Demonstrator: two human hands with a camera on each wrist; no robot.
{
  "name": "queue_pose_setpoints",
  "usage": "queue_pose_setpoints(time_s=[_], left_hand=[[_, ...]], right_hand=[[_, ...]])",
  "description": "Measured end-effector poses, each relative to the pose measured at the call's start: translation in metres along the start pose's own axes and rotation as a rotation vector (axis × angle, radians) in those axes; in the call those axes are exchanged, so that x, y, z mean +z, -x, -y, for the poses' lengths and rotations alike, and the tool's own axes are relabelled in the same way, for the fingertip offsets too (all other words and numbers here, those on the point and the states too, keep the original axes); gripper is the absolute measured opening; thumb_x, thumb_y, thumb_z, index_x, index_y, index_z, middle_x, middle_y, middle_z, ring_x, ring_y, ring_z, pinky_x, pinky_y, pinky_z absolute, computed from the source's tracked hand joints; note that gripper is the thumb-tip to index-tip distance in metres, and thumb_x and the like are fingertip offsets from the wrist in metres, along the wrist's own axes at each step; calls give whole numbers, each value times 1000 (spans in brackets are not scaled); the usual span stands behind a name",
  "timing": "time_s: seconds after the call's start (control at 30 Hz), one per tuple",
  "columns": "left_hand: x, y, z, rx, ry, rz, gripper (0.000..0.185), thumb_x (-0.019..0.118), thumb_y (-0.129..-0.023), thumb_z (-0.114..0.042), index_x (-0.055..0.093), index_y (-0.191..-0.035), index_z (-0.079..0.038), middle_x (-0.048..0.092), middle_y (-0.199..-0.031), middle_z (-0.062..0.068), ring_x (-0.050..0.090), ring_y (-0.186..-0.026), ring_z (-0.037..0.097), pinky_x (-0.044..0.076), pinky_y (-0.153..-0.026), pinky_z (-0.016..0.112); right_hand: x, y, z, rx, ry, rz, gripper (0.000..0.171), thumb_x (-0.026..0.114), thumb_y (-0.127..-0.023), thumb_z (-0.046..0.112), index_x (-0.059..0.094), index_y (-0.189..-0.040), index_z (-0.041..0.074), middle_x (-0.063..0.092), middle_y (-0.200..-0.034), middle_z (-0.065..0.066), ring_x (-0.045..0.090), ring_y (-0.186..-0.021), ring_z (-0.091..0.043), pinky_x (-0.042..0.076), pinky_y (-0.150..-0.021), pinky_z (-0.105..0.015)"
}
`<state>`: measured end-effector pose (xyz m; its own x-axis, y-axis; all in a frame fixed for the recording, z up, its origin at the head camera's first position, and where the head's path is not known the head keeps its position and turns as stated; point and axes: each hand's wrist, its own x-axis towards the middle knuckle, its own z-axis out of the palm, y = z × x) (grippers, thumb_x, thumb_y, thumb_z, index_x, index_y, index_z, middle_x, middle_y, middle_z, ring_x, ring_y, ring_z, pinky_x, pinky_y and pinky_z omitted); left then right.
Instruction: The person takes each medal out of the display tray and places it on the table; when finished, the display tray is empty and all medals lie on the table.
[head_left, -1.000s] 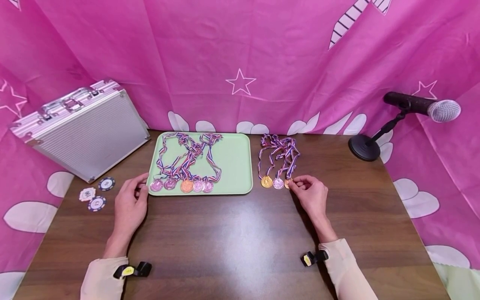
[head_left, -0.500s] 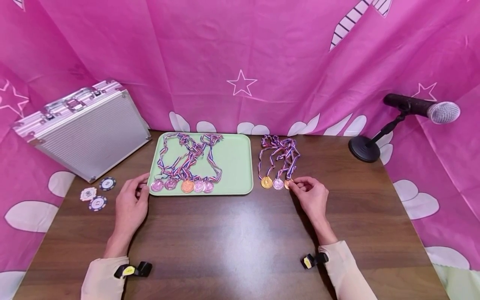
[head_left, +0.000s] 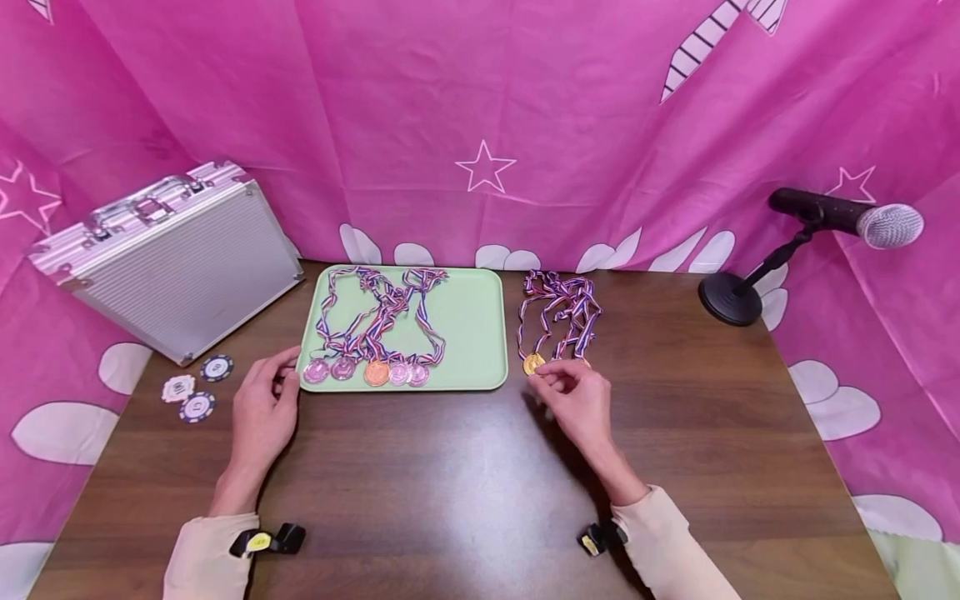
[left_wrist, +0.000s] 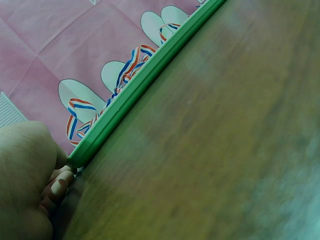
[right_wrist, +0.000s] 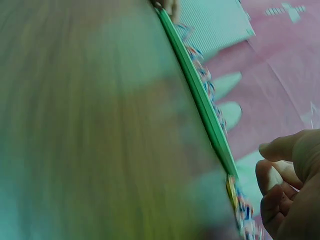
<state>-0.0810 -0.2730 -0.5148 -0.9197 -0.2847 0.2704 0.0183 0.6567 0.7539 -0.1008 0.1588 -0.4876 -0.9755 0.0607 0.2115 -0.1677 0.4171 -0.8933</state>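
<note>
At the near left corner of the green tray (head_left: 468, 333), my left hand (head_left: 262, 412) pinches the rim, thumb above and fingers below in the left wrist view. Several medals (head_left: 377, 372) with striped ribbons lie on the tray, their discs along its near edge. Right of the tray lie more ribboned medals on the table. My right hand (head_left: 583, 408) hovers by the gold medal (head_left: 533, 363), fingers loosely bent, with nothing between thumb and forefinger in the right wrist view. It hides the silver medal and most of the bronze one.
A silver case (head_left: 187, 267) stands at the back left, with several poker chips (head_left: 197, 407) in front of it. At the back right is a microphone (head_left: 832, 212) on a round-based stand (head_left: 729, 298). A pink curtain (head_left: 420, 125) hangs behind the table (head_left: 450, 492).
My right hand has left the bronze medal and moved left toward the gold one. My left hand stays at the tray's corner.
</note>
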Motion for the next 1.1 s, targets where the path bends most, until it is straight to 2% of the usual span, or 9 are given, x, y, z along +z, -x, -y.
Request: queue_pose_setpoints(time_s=[0.07, 0.23, 0.33, 0.57, 0.77, 0.9, 1.1], left_hand=[[0, 0, 0, -1, -3, -1, 36, 60, -109, -1, 72, -143, -1, 69, -119, 19, 52, -96, 16, 37, -83, 21], [0, 0, 0, -5, -10, 4, 36, 60, -109, -1, 71, -143, -1, 68, -120, 19, 53, -97, 17, 37, -83, 21], [0, 1, 0, -7, -12, 8, 36, 60, -109, -1, 71, -144, -1, 68, -121, 19, 53, -98, 18, 37, -84, 23], [0, 1, -1, -10, -6, 11, 37, 58, -110, -1, 70, -144, 0, 67, -121, 20, 53, -98, 20, 37, -84, 25], [0, 0, -1, -11, -13, 14, 37, 58, -110, -2, 70, -144, 0, 67, -121, 20, 52, -98, 17, 37, -84, 23], [0, 0, -2, -4, -4, 19, 37, 57, -110, -1, 70, -145, 1, 67, -122, 21, 53, -100, 20, 37, -85, 24], [0, 1, -1, -5, -2, 12, 37, 58, -110, -2, 70, -144, 0, 68, -122, 20, 53, -100, 18, 37, -85, 23]], right_hand=[[11, 1, 7, -21, -20, 35, 11, 90, -88, -2, 84, -97, -2, 79, -81, -13, 65, -61, -3, 53, -58, -15], [38, 0, 22, -77, 6, 102, 12, 91, -87, -1, 85, -96, 2, 79, -80, -7, 66, -62, -6, 55, -60, -19], [53, -2, 28, -105, 55, 129, 9, 91, -87, 4, 86, -95, 5, 78, -79, -4, 65, -61, -5, 54, -61, -21], [84, -5, 39, -129, 92, 181, 8, 91, -88, 8, 86, -94, 6, 77, -79, -3, 61, -64, -2, 52, -62, -19], [108, -10, 43, -188, 153, 173, 6, 92, -87, 11, 88, -92, 10, 76, -78, 0, 59, -65, -2, 48, -62, -19], [122, -12, 46, -173, 229, 169, 8, 94, -89, 17, 88, -93, 13, 77, -80, 3, 61, -66, -5, 48, -65, -24], [138, -15, 50, -129, 380, 156, 20, 98, -85, 36, 86, -91, 21, 73, -77, 9, 68, -74, -12, 53, -67, -34]])
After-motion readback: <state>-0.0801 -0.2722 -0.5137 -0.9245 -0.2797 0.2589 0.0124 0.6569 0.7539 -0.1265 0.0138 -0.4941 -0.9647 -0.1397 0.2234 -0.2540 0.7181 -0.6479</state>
